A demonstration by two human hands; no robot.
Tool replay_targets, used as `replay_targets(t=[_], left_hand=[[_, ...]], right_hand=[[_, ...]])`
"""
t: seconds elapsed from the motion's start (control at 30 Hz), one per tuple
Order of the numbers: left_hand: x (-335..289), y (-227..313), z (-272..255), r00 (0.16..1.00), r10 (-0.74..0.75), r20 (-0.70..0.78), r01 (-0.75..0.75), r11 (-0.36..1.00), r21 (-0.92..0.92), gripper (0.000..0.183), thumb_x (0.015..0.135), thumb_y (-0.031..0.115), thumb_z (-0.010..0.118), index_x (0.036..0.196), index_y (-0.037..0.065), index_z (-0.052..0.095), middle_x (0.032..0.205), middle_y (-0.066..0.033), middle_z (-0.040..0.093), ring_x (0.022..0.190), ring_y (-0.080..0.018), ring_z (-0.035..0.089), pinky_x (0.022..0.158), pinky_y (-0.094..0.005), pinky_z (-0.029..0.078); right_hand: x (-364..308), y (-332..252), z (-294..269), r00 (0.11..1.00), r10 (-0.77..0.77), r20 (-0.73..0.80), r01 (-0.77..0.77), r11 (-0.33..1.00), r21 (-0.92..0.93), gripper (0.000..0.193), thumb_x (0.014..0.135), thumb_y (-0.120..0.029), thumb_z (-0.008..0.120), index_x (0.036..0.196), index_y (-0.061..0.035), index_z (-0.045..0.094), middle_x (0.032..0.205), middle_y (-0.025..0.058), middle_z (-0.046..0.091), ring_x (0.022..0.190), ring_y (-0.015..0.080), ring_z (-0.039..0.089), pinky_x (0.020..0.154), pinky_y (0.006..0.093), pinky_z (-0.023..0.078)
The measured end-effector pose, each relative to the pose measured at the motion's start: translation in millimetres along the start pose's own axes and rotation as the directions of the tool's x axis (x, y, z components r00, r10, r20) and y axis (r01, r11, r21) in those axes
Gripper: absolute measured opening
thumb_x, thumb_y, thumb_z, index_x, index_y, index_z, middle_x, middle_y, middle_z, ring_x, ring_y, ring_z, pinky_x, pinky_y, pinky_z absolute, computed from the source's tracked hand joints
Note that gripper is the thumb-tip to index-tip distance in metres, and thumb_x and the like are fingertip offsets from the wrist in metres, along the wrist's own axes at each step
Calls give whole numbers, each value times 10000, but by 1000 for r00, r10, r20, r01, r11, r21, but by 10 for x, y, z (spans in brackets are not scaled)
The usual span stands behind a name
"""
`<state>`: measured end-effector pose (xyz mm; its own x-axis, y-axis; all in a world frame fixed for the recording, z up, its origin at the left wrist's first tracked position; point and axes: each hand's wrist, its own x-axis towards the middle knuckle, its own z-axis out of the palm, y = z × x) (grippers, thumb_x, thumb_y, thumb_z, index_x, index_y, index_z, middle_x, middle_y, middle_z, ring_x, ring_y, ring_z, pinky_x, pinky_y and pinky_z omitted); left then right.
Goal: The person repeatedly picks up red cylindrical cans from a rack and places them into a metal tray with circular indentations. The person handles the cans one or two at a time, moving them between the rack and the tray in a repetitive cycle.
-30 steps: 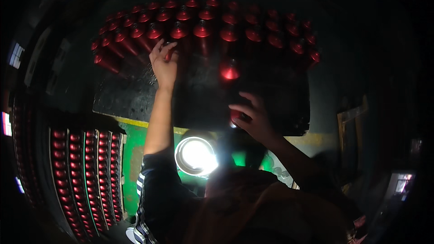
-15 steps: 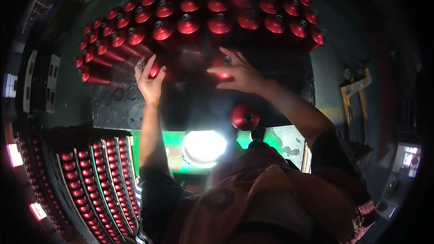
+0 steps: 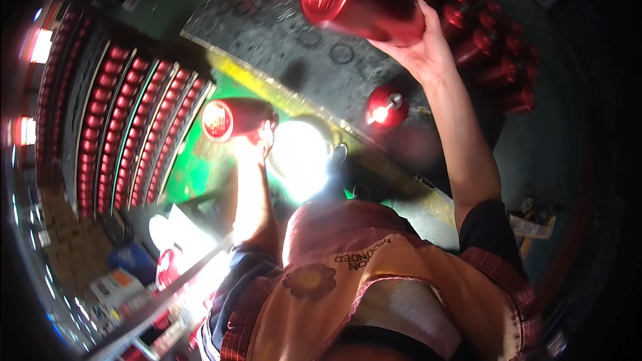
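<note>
My left hand (image 3: 264, 139) is closed round the neck end of a red metal bottle (image 3: 242, 117), tipped on its side with its round base toward the left. Beside it a very bright round light (image 3: 301, 154) glares and washes out part of my wrist. Higher up, my right hand (image 3: 431, 50) grips a second red bottle (image 3: 374, 10) by its neck end, holding it sideways above the dark table with its base to the upper left. Between my arms, one red bottle (image 3: 388, 105) stands upright on the dark tabletop (image 3: 294, 40).
Many red bottles (image 3: 481, 47) stand in rows along the table's far and right side. At the left, stacked racks (image 3: 127, 134) hold rows of red bottles. A yellow edge (image 3: 247, 73) borders the table, with green floor (image 3: 194, 174) below it. Cartons (image 3: 73, 247) lie at lower left.
Both hands have gone from open beside bottles on the table to gripping one each. The bottles are lifted and turned sideways, the left one brought toward the light. The view has rotated.
</note>
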<state>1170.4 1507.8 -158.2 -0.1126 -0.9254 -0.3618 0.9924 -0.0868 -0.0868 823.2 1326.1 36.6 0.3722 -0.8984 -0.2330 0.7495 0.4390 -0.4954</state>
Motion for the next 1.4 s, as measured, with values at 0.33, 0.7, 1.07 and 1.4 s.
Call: replay_targets(t=[0.33,0.7,1.07,1.4], left_hand=[[-190,506,-1343,992,33,-121,-75,928,-366,473,792,382,707,1192,138,645,1183,-126,628,1142,-354,540,755,-449,643],[-122,877,-682,972,232,33,-232,973,14,536,983,442,516,1342,43,532,1336,-258,568,1165,-470,580,912,-708,504],[1143,-996,1376,548,-43,835,-659,-637,400,509,740,145,824,1236,193,719,1199,-74,618,1070,-243,552,953,-359,470],[1399,-1359,1559,443,-440,781,-806,-576,132,298,733,120,819,1024,184,804,1269,-75,613,1128,-278,570,969,-377,490]], right_hand=[[189,2043,250,702,607,373,-710,561,425,586,1010,-553,433,1314,-58,513,1338,169,558,1175,384,567,958,565,533],[-945,910,-283,994,20,104,-11,997,-81,554,1024,-437,469,1475,-119,420,1383,149,561,1254,278,555,1073,448,451],[-1986,-209,-1263,597,-772,216,-52,-307,-950,431,782,-201,819,1203,-203,724,1411,97,499,1263,279,515,1047,396,462],[-1439,307,-1575,614,-756,228,-121,-375,-919,516,714,-134,832,1187,-315,733,1452,94,444,1305,316,442,1059,387,435]])
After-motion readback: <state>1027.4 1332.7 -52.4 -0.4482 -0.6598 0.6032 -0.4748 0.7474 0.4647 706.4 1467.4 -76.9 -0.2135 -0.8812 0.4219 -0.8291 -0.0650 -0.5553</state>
